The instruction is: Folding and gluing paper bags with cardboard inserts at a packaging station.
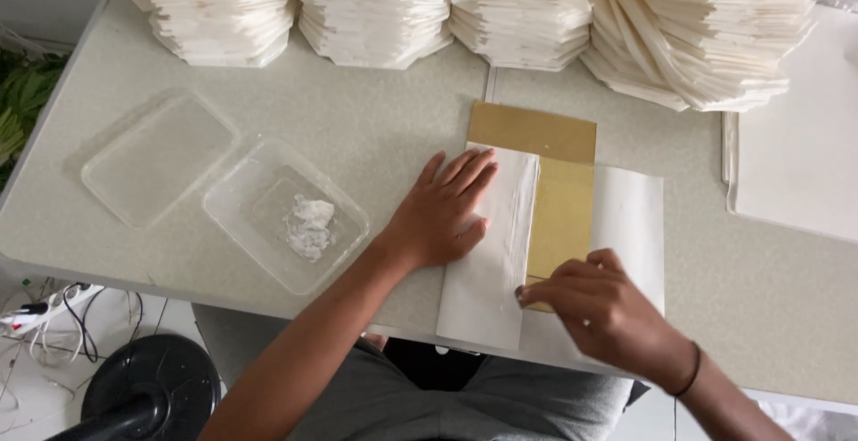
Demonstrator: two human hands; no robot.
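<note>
Pressing flat, your left hand [444, 215] pins the folded white flap [490, 253] running near-to-far over the brown card [559, 200] mid-table [375, 119], while your right hand [597, 302], fingers pinched together, touches the flap's near right edge.

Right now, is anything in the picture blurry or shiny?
In the head view, the right hand looks smeared with blur, while the left hand on the white paper is sharper. The clear tray and lid show only faint shine. Light is soft and even, with weak shadows on the table.
</note>
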